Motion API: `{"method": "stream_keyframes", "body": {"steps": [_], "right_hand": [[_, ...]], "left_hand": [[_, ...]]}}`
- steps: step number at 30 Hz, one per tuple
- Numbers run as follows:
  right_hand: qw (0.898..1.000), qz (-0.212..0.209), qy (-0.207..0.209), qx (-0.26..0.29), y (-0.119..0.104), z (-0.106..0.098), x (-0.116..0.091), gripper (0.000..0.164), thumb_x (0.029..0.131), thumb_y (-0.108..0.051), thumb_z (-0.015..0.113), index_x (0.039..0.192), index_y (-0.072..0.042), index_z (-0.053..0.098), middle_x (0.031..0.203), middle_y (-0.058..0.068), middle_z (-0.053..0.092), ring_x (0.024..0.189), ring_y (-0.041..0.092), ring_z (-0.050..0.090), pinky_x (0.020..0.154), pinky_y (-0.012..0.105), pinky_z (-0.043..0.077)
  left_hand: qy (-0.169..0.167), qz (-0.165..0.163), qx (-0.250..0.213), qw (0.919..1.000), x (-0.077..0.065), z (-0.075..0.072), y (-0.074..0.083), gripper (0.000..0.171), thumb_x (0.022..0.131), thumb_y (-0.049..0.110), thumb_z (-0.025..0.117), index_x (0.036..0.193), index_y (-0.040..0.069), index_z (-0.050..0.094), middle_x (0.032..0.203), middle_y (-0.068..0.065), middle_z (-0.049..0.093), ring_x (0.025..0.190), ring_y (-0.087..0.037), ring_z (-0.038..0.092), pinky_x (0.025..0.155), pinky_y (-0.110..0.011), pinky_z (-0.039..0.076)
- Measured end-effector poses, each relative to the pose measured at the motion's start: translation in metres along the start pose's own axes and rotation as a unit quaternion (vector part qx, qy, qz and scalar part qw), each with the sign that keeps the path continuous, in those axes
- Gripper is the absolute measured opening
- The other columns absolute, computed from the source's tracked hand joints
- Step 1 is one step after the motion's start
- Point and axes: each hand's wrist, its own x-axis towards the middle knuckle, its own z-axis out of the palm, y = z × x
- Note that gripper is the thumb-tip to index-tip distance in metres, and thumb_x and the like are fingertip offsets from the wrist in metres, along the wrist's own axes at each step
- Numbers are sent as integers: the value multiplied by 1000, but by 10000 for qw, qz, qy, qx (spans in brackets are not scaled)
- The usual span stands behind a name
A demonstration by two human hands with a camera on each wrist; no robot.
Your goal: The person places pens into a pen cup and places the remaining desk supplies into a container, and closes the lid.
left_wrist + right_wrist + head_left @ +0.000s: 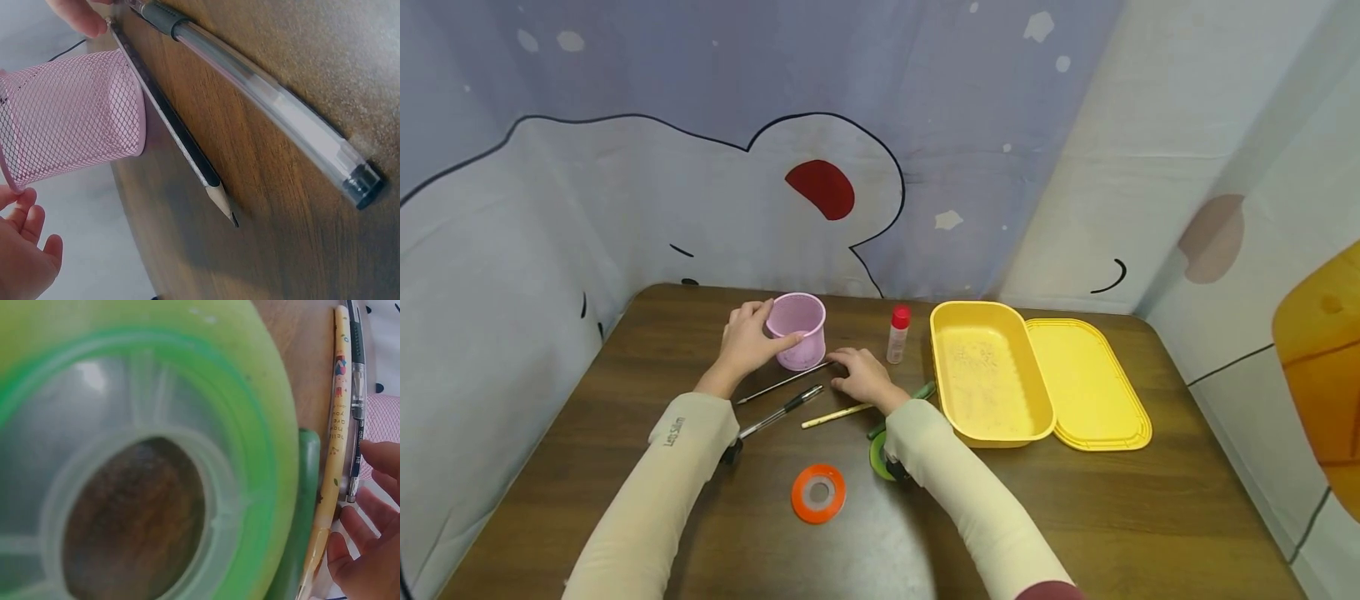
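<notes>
My left hand (745, 342) grips a pink mesh pen cup (797, 315) by its side, thumb in front and fingers at the rim. The cup stands upright near the table's back edge. Just in front of it lies a black-and-silver pencil (165, 112), sharpened tip toward the left. My right hand (863, 377) is at the pencil's other end, a fingertip right at it and the thumb held apart. A clear pen with a black grip (269, 106) lies nearer me. Under the right wrist are a yellow patterned pen (336, 425) and a green pen (306, 469).
A glue stick with red cap (897, 335) stands right of the cup. Farther right sit a yellow tub (1045, 417) and its yellow lid (1086, 383). An orange ring (801, 504) and a green ring (275, 425) lie in front. A curtain (715, 200) hangs behind the table.
</notes>
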Motion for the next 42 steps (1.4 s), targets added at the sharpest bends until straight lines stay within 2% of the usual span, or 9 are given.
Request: {"method": "stream_keyframes", "body": {"steps": [5,10,18,26,33,42], "right_hand": [[9999,35,152,26,1,2,-1,42,80,-19,61,121,-17,55,119,4,56,110,23,48,89,36,41],[9996,137,264,-21,2,3,-2,33,79,-20,62,112,-19,61,109,3,57,103,21,50,80,36,44],[9992,255,294,-131,3,5,-3,21,78,-21,64,98,-20,67,96,2,57,93,19,51,70,32,43],[9988,298,230,-322,2,6,-4,9,78,-19,63,86,-19,66,88,0,56,86,19,53,65,30,42],[9985,348,183,-381,0,5,-5,5,79,-17,61,84,-18,63,84,-1,54,84,18,53,61,30,42],[9986,153,170,-469,3,7,-5,4,80,-18,58,82,-16,61,81,-2,52,81,16,51,62,26,40]], "left_hand": [[-32,4,6,10000,0,0,0,94,69,59,62,136,2,31,130,-19,37,119,-35,30,93,-50,27],[-3,38,15,10000,0,0,0,93,69,58,62,136,2,32,130,-19,37,118,-35,31,92,-50,27],[-10,45,-2,10000,0,0,-1,93,69,58,62,136,1,31,130,-19,37,118,-36,30,91,-50,27],[-2,44,-22,10000,1,0,-1,92,69,57,63,136,2,32,129,-20,37,118,-36,30,91,-51,28],[-4,74,-48,10000,-1,-1,0,91,69,55,64,135,1,32,129,-21,37,118,-36,31,92,-51,27],[-25,63,-17,10000,-1,-1,1,91,69,56,64,135,1,32,130,-21,36,117,-36,31,91,-51,28]]}}
